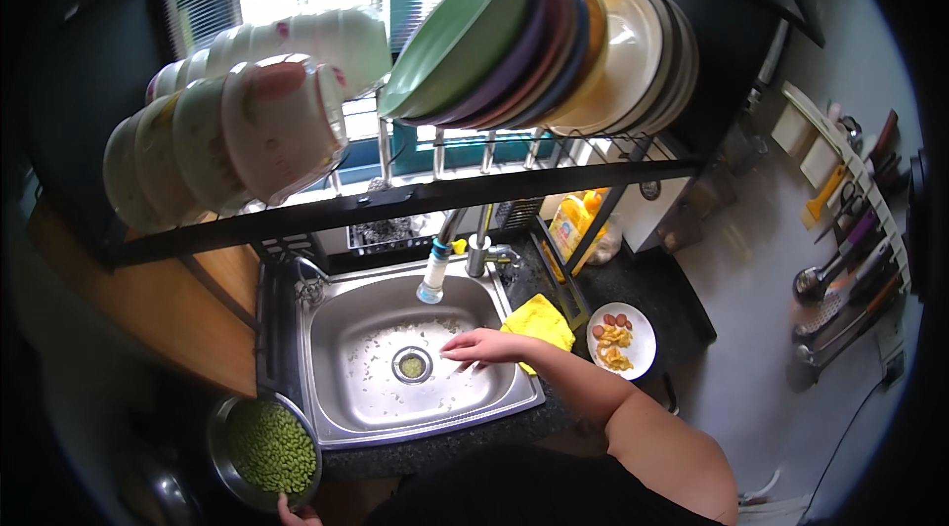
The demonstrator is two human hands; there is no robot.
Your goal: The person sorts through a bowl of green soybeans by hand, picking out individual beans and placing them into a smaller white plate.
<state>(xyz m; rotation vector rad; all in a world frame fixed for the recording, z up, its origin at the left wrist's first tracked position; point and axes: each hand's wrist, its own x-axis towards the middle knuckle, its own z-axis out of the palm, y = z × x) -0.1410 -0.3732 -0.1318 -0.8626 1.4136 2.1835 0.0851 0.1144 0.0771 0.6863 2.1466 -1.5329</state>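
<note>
My right hand (485, 346) hovers over the right part of a stainless steel sink (356, 296), palm down, with nothing seen in its fingers. Small pale bits lie scattered on the sink's floor, and more fill the drain strainer (412, 364). At the lower left, my left hand (296, 515) grips the near rim of a metal bowl (222, 452); only some fingers show. Green beans or peas (278, 452) heap inside that bowl. Above the sink hangs the faucet's filter nozzle (432, 277), with no water seen running. A yellow cloth (541, 322) lies at the sink's right edge.
A white plate (643, 326) with egg and sausage slices stands on the dark counter (671, 289) at right. Overhead, a black dish rack (415, 198) spans the sink, holding bowls (274, 125) and colored plates (460, 36). Utensils (838, 266) hang on the right wall.
</note>
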